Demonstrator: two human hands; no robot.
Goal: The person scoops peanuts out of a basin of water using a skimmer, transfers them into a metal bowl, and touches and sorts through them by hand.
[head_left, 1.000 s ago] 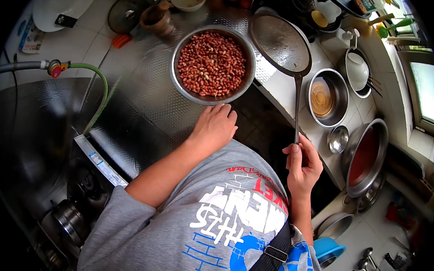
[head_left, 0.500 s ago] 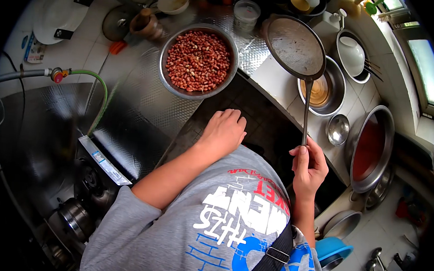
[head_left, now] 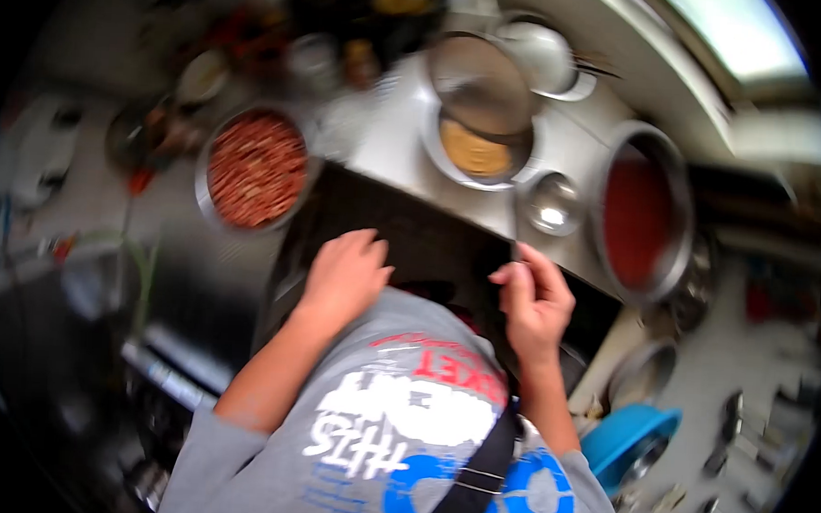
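My right hand [head_left: 536, 300] is closed on the handle of a round strainer [head_left: 480, 82], whose mesh overlaps a steel bowl [head_left: 481, 158] holding something yellowish. The handle is blurred. My left hand [head_left: 344, 276] hangs in front of my shirt, touching no object, with its fingers loosely bent and apart. Up and to its left stands a metal bowl of red peanuts [head_left: 257, 168]. A small shiny metal bowl [head_left: 552, 204] sits just beyond my right hand.
A large basin with red contents [head_left: 643, 213] stands at the right of the counter. Below it is a blue basin [head_left: 625, 441]. White bowls [head_left: 536, 54] are near the window. A dark gap with a counter edge [head_left: 413, 201] lies before my body.
My view has swung to the right and blurred. The strainer has moved over the steel bowl as seen from here, still in my right hand. My left hand is farther from the peanut bowl.
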